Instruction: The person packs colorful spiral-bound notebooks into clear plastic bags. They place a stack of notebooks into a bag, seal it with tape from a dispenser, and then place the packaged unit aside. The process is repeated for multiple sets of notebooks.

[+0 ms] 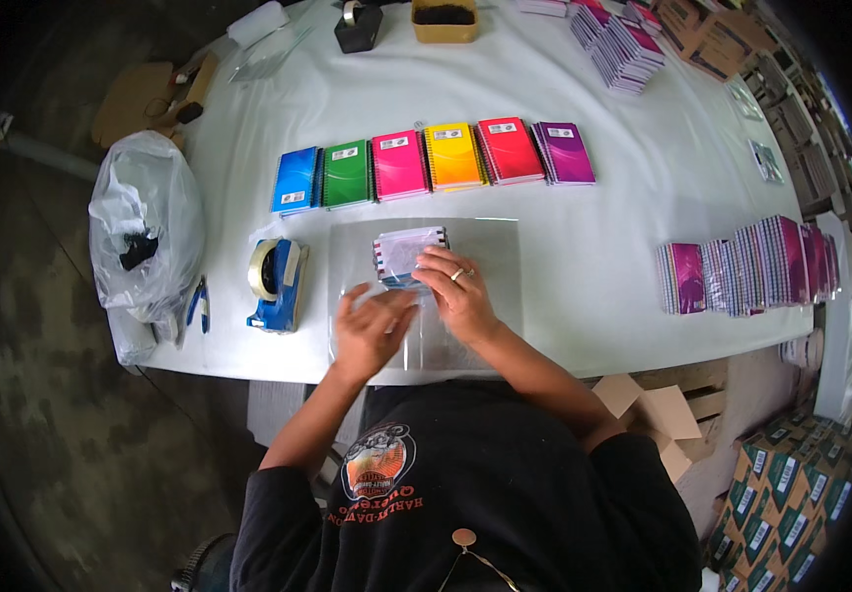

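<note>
white table (pixel 603 237), mottled dark floor (pixel 41 395); left hand (pixel 374 331) loosely spread, right hand (pixel 457 294) at a stack (pixel 404 247), grip unclear.

On the table (pixel 593 261), a row of notebooks (pixel 401 168) lies behind a plastic sheet (pixel 493 286), and on this sheet is a pack (pixel 406 245). To the left of the sheet stands a tape dispenser (pixel 286 288); farther left are pens (pixel 205 310), then a bag (pixel 148 192). At the far right are other notebooks (pixel 779 261).

The left hand (pixel 374 331) is blurred — the right hand (pixel 457 298) hides the lower right of the small bundle (pixel 406 249).
</note>
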The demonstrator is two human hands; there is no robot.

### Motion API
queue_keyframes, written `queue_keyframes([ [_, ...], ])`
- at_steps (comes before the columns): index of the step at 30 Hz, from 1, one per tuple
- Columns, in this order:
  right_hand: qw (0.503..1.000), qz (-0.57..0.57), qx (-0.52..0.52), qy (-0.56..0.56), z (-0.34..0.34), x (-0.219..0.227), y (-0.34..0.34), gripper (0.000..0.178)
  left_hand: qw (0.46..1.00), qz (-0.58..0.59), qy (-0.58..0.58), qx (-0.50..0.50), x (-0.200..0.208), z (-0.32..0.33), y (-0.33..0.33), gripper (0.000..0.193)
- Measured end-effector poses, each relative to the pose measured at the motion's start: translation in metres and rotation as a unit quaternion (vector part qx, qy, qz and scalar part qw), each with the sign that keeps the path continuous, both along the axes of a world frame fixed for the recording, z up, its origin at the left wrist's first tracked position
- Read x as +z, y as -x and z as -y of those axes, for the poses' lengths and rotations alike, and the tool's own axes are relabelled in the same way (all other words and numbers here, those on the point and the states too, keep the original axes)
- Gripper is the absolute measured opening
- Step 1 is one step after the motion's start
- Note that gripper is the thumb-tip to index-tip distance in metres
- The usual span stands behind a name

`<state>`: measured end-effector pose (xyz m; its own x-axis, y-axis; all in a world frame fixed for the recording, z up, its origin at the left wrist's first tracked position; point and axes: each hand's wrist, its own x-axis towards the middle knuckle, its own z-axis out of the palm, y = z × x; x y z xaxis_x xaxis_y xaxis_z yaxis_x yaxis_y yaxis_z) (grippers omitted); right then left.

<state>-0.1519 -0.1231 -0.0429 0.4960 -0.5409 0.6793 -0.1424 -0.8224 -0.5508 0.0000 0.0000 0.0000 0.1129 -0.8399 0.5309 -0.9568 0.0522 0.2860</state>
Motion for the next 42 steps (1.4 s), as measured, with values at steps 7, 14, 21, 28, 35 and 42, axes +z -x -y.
queue_keyframes([
  [7, 0.999, 0.028, 0.000, 0.040, -0.002, 0.000, -0.007, 0.025, 0.853, -0.301, -0.203, 0.376, -0.027, -0.091, -0.172, 0.058],
  [14, 0.998, -0.012, -0.012, 0.053, -0.002, 0.011, -0.002, 0.018, 0.725, -0.555, -0.311, 0.265, -0.007, -0.078, -0.169, 0.041],
  [21, 0.998, -0.026, -0.016, 0.057, -0.002, 0.009, -0.002, 0.018, 0.629, -0.770, -0.110, -0.009, -0.039, -0.156, -0.154, 0.013],
  [28, 0.998, -0.022, -0.012, 0.065, 0.005, 0.003, 0.001, 0.022, 0.774, -0.535, 0.110, 0.319, 0.038, -0.044, -0.090, 0.032],
  [35, 0.995, -0.088, -0.021, 0.032, -0.005, 0.023, 0.003, 0.039, 0.680, -0.697, -0.112, 0.199, 0.000, 0.024, 0.052, 0.035],
  [42, 0.989, -0.137, 0.030, 0.050, -0.002, 0.022, 0.004, 0.046, 0.827, -0.454, -0.182, 0.276, -0.056, 0.011, 0.024, 0.030],
])
